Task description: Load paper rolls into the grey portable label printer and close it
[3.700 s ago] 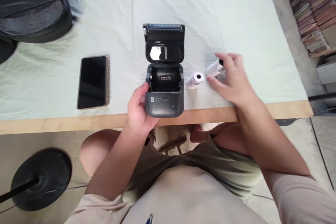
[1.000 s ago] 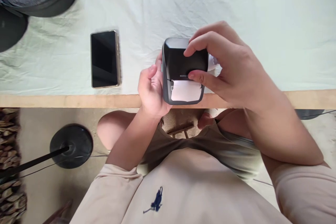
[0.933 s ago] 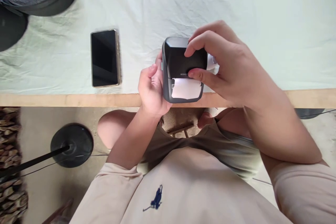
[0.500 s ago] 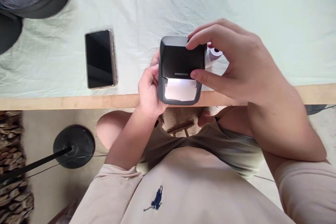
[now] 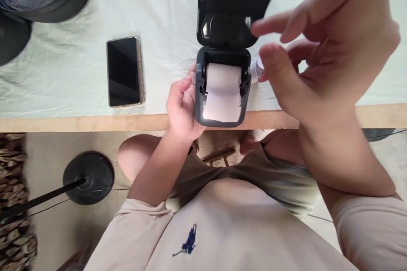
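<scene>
A dark label printer (image 5: 197,110) is held in my left hand (image 5: 184,108), with the thumb along its left side and the other fingers hidden behind it. Its lid (image 5: 235,8) is swung up and back on the hinge. Inside, a white paper roll (image 5: 223,89) shows, its torn end lying over the front edge. My right hand (image 5: 321,46) hovers to the right of the raised lid, fingers apart and holding nothing; the index fingertip is close to the lid's edge. Partly hidden behind that hand, a small white roll (image 5: 258,67) lies on the cloth.
A phone (image 5: 124,72) with a dark screen lies on the pale cloth (image 5: 165,17) to the left. Round black objects (image 5: 47,0) stand at the far left. The table's wooden edge (image 5: 79,124) runs in front of me. Below is a black round stand base (image 5: 89,178).
The printer's lid has swung from closed to fully raised, baring the paper roll. My right hand has left the lid and moved up and right. My left hand keeps its grip.
</scene>
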`<control>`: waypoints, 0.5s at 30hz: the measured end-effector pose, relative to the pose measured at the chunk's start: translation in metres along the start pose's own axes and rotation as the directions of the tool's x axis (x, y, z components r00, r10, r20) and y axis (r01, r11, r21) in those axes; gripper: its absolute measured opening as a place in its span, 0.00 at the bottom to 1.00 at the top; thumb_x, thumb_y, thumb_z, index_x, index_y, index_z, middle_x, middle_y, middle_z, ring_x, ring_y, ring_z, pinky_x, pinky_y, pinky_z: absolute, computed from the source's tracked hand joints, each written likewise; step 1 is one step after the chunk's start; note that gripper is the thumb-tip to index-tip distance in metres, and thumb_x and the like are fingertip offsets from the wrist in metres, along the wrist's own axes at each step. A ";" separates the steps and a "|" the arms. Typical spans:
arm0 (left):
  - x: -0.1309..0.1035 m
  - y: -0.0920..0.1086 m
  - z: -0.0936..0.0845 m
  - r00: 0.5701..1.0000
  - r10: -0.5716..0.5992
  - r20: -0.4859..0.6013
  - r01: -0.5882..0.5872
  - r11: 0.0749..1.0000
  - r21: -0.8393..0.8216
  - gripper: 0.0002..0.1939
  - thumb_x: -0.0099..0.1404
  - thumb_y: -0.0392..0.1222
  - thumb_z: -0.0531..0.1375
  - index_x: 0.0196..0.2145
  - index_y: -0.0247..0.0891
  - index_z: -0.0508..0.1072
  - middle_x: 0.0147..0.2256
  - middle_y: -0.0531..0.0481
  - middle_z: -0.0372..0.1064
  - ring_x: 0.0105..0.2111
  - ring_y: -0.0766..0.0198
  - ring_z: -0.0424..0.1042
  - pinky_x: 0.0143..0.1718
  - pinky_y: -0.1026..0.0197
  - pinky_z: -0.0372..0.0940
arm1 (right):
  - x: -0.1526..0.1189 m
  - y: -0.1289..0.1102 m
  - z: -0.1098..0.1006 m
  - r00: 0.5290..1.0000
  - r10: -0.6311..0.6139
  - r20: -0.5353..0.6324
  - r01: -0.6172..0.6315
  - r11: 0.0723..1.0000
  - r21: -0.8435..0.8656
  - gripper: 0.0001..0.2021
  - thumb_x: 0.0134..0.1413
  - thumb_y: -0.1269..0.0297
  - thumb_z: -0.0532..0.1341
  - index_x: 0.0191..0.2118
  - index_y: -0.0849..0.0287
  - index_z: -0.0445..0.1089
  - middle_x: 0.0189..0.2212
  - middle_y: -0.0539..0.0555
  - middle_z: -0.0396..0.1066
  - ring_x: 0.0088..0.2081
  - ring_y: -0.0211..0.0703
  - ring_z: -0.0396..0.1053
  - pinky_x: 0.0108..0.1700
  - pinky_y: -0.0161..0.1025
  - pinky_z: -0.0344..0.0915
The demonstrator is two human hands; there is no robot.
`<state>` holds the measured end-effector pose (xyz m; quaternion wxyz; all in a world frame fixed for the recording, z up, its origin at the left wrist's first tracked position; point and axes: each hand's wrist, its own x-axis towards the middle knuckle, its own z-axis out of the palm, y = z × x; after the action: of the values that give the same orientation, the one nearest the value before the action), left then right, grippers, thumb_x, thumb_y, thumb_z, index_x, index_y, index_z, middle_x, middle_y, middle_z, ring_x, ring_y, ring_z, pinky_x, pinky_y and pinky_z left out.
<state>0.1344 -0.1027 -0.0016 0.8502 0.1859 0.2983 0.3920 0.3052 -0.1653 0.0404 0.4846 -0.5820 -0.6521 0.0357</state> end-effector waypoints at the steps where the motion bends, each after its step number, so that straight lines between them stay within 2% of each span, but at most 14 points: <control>1: 0.000 0.000 0.000 1.000 -0.004 -0.007 0.004 1.000 -0.001 0.24 0.77 0.48 0.47 0.60 0.42 0.76 0.63 0.45 0.79 0.78 0.41 0.64 0.74 0.37 0.69 | 0.000 0.001 0.000 0.999 -0.023 0.027 0.023 1.000 -0.007 0.08 0.73 0.67 0.63 0.38 0.48 0.67 0.41 0.46 0.79 0.45 0.41 0.84 0.29 0.41 0.69; 4: -0.002 -0.001 0.000 1.000 0.002 -0.009 -0.002 1.000 0.021 0.22 0.78 0.48 0.46 0.53 0.41 0.77 0.63 0.47 0.78 0.80 0.42 0.59 0.76 0.36 0.66 | 0.001 0.006 0.000 0.979 -0.009 0.202 0.052 0.976 -0.209 0.04 0.66 0.66 0.63 0.40 0.48 0.71 0.35 0.45 0.80 0.29 0.42 0.76 0.30 0.46 0.67; 6: -0.003 -0.004 -0.003 0.999 0.032 0.004 -0.032 0.998 0.061 0.19 0.77 0.48 0.47 0.47 0.42 0.77 0.59 0.48 0.79 0.80 0.43 0.59 0.75 0.38 0.67 | 0.001 0.009 0.001 0.937 0.084 0.338 0.044 0.935 -0.352 0.05 0.63 0.61 0.64 0.43 0.46 0.74 0.31 0.47 0.77 0.27 0.47 0.73 0.31 0.49 0.65; 8: -0.004 -0.006 -0.007 0.998 0.054 0.029 -0.057 0.992 0.111 0.17 0.75 0.50 0.51 0.45 0.44 0.78 0.55 0.47 0.81 0.78 0.43 0.62 0.73 0.42 0.69 | 0.000 0.010 0.003 0.891 0.174 0.419 0.008 0.917 -0.399 0.08 0.62 0.56 0.65 0.46 0.42 0.76 0.29 0.49 0.76 0.29 0.53 0.73 0.33 0.51 0.67; 11: -0.003 -0.009 -0.011 0.998 0.050 0.042 -0.055 0.988 0.143 0.18 0.74 0.53 0.54 0.51 0.46 0.79 0.56 0.45 0.82 0.77 0.42 0.65 0.70 0.42 0.72 | 0.001 0.006 0.006 0.855 0.276 0.439 -0.053 0.888 -0.456 0.11 0.60 0.53 0.66 0.48 0.39 0.76 0.29 0.52 0.75 0.31 0.57 0.74 0.35 0.53 0.70; 13: -0.002 -0.009 -0.011 0.998 0.048 0.036 -0.053 0.989 0.135 0.21 0.75 0.53 0.53 0.55 0.46 0.79 0.57 0.45 0.81 0.76 0.41 0.65 0.69 0.41 0.73 | 0.003 0.001 0.005 0.841 0.314 0.440 -0.059 0.863 -0.502 0.14 0.57 0.58 0.66 0.49 0.42 0.76 0.30 0.53 0.75 0.31 0.60 0.74 0.34 0.55 0.71; 15: -0.001 -0.007 -0.008 0.998 0.047 0.029 -0.051 0.990 0.130 0.21 0.76 0.52 0.51 0.55 0.44 0.78 0.55 0.44 0.82 0.76 0.41 0.66 0.69 0.41 0.73 | 0.005 -0.001 -0.001 0.856 0.284 0.433 -0.086 0.902 -0.423 0.19 0.53 0.63 0.66 0.51 0.45 0.77 0.33 0.53 0.77 0.31 0.59 0.75 0.33 0.54 0.70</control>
<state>0.1327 -0.1075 -0.0114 0.8301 0.2533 0.3076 0.3900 0.3061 -0.1626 0.0448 0.1747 -0.6997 -0.6859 0.0975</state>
